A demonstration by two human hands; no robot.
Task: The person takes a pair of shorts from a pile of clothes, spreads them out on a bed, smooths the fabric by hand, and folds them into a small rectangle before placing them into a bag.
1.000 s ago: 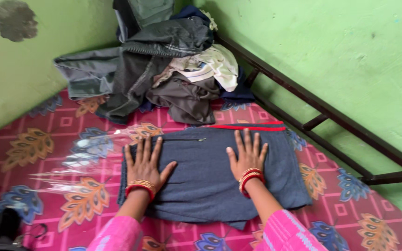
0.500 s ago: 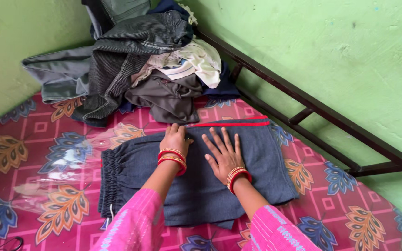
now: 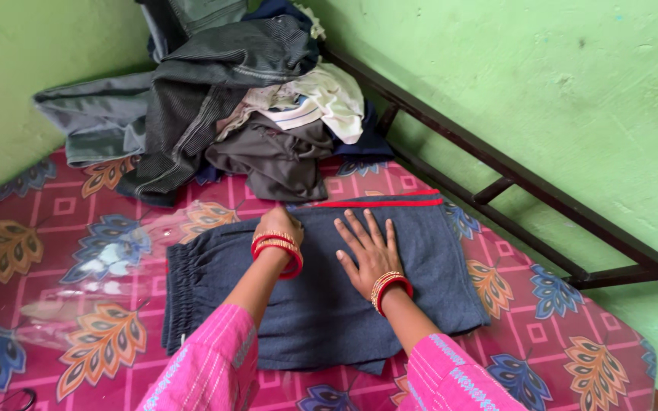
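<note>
One pair of dark blue shorts lies flat on the bed, which is covered with one pink sheet printed with leaves; the waistband is at the left and a red stripe runs along the far edge. Two hands work on the shorts, each wrist with a set of red and gold bangles and a pink sleeve behind it. The right hand lies palm down, fingers spread wide and flat, pressing the cloth near its middle and holding nothing. The left hand reaches across to the far edge of the shorts, just beside the right hand, fingers curled under; its grip looks closed on the cloth edge, though the fingertips are hidden. One pile of clothes sits in the corner beyond, against the green walls, and one dark bed rail runs along the right. Compared with half a second ago, the left hand has curled tighter at the edge; a second ago both hands lay flat and apart on the shorts.
</note>
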